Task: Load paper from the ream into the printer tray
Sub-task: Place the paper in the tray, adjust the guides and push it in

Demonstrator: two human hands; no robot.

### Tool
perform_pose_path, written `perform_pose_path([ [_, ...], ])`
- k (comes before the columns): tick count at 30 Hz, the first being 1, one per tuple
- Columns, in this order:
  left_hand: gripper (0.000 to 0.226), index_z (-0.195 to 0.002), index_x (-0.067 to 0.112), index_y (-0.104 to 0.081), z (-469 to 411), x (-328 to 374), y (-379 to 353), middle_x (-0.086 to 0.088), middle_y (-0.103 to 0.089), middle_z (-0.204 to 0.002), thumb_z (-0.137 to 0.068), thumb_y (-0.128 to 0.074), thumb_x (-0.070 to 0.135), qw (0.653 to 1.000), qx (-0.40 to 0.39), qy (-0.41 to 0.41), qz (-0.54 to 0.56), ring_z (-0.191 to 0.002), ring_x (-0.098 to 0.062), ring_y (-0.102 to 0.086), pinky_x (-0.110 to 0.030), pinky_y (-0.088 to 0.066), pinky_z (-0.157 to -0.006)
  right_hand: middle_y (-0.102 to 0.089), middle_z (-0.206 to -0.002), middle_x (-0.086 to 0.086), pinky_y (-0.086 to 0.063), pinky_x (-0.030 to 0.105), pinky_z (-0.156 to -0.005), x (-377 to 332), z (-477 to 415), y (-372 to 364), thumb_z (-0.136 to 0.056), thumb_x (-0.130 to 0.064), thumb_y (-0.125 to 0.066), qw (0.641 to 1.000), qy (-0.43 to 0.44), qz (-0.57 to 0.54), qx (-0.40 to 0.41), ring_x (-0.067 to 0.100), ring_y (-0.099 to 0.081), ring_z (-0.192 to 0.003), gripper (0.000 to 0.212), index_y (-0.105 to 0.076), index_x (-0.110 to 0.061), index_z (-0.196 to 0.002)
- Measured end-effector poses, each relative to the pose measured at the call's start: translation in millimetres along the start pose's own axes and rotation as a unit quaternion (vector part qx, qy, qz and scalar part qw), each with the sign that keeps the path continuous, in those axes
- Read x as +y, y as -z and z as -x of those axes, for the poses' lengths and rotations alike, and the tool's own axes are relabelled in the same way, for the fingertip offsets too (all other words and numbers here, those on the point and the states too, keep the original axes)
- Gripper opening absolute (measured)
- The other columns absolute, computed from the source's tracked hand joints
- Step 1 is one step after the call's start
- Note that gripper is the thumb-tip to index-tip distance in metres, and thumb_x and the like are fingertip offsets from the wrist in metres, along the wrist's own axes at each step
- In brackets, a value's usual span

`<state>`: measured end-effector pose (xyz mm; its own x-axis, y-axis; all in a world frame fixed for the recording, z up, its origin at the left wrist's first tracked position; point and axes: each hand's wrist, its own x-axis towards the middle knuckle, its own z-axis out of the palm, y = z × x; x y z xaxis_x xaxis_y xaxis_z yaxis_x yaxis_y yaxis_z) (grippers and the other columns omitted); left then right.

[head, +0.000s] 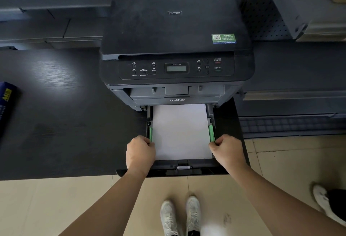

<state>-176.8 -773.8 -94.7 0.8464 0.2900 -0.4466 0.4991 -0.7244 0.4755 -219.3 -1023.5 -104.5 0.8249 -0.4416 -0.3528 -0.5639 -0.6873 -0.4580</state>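
A black printer (174, 29) stands on a dark desk, its paper tray (187, 169) pulled out toward me. A white stack of paper (180, 132) lies flat inside the tray between two green side guides. My left hand (140, 151) pinches the left green guide (150, 134) at the paper's left edge. My right hand (226, 151) pinches the right green guide (211, 132) at the right edge. The blue ream wrapper (6, 104) lies at the desk's far left edge, partly cut off.
The dark desk (65, 123) stretches left of the printer. Grey metal shelving (280, 16) and perforated panels stand to the right. Below the desk edge are a tiled floor, my white shoes (180, 215) and another person's shoe (325, 202) at lower right.
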Motion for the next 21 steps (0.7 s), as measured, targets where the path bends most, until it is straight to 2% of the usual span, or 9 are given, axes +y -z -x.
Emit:
perform_pose_path([
  [6, 0.020, -0.091, 0.009, -0.076, -3.3, -1.0, -2.7, -0.008, -0.071, -0.076, -0.086, -0.056, 0.011, 1.000, 0.001, 0.006, 0.015, -0.061, -0.026, -0.064, -0.029, -0.053, -0.053, -0.067, -0.064, 0.011, -0.050, 0.031, -0.047, -2.3, -0.9, -5.0, -0.086, -0.016, -0.065, 1.000, -0.008, -0.016, 0.009, 0.024, -0.064, -0.054, 0.016, -0.066, -0.005, -0.075],
  [9, 0.021, -0.090, 0.008, -0.075, -5.0, -0.6, -2.8, -0.010, -0.071, -0.076, -0.087, -0.054, 0.010, 1.000, -0.003, 0.015, 0.020, -0.061, -0.027, -0.063, -0.025, -0.046, -0.051, -0.065, -0.065, 0.007, -0.047, 0.026, -0.044, -1.3, -1.6, -8.0, -0.089, -0.016, -0.064, 1.000, -0.001, -0.023, 0.000, 0.018, -0.060, -0.052, 0.015, -0.063, -0.006, -0.078],
  [11, 0.021, -0.090, 0.008, -0.075, -6.3, 0.3, -3.0, -0.012, -0.072, -0.080, -0.088, -0.054, 0.010, 1.000, -0.006, 0.019, 0.021, -0.065, -0.029, -0.065, -0.026, -0.046, -0.053, -0.063, -0.067, 0.005, -0.042, 0.024, -0.044, -0.3, -2.6, -6.5, -0.090, -0.017, -0.064, 0.999, -0.003, -0.033, -0.015, 0.014, -0.057, -0.052, 0.013, -0.060, -0.010, -0.079],
  [13, 0.021, -0.091, 0.008, -0.075, -7.3, 0.7, -3.6, -0.013, -0.072, -0.081, -0.089, -0.054, 0.010, 1.000, -0.010, 0.017, 0.020, -0.067, -0.030, -0.065, -0.026, -0.047, -0.053, -0.063, -0.069, 0.004, -0.043, 0.023, -0.046, 1.1, -4.3, -4.5, -0.090, -0.018, -0.064, 0.999, 0.001, -0.039, -0.025, 0.014, -0.058, -0.054, 0.013, -0.058, -0.013, -0.080],
  [16, 0.020, -0.091, 0.007, -0.074, -7.4, -0.4, -2.9, -0.012, -0.072, -0.083, -0.089, -0.054, 0.010, 1.000, -0.015, 0.007, 0.014, -0.063, -0.025, -0.063, -0.022, -0.042, -0.047, -0.061, -0.067, 0.002, -0.042, 0.021, -0.047, 2.3, -4.6, -3.3, -0.091, -0.019, -0.064, 0.998, 0.004, -0.040, -0.038, 0.011, -0.057, -0.055, 0.013, -0.057, -0.014, -0.081],
  [19, 0.019, -0.090, 0.010, -0.074, -8.5, -0.2, -1.9, -0.010, -0.073, -0.085, -0.089, -0.055, 0.010, 1.000, -0.018, 0.003, 0.013, -0.065, -0.025, -0.064, -0.022, -0.043, -0.049, -0.059, -0.068, -0.001, -0.037, 0.018, -0.047, 2.4, -5.1, -4.5, -0.092, -0.020, -0.063, 0.998, -0.007, -0.046, -0.045, 0.008, -0.055, -0.056, 0.013, -0.057, -0.013, -0.082],
  [21, 0.019, -0.085, 0.009, -0.073, -8.6, 0.3, -2.6, -0.010, -0.072, -0.080, -0.089, -0.054, 0.010, 1.000, -0.017, 0.005, 0.012, -0.060, -0.023, -0.062, -0.021, -0.041, -0.046, -0.059, -0.069, -0.001, -0.037, 0.018, -0.047, 2.2, -5.4, -5.4, -0.093, -0.020, -0.062, 0.998, -0.012, -0.053, -0.045, 0.008, -0.055, -0.056, 0.013, -0.058, -0.012, -0.083],
])
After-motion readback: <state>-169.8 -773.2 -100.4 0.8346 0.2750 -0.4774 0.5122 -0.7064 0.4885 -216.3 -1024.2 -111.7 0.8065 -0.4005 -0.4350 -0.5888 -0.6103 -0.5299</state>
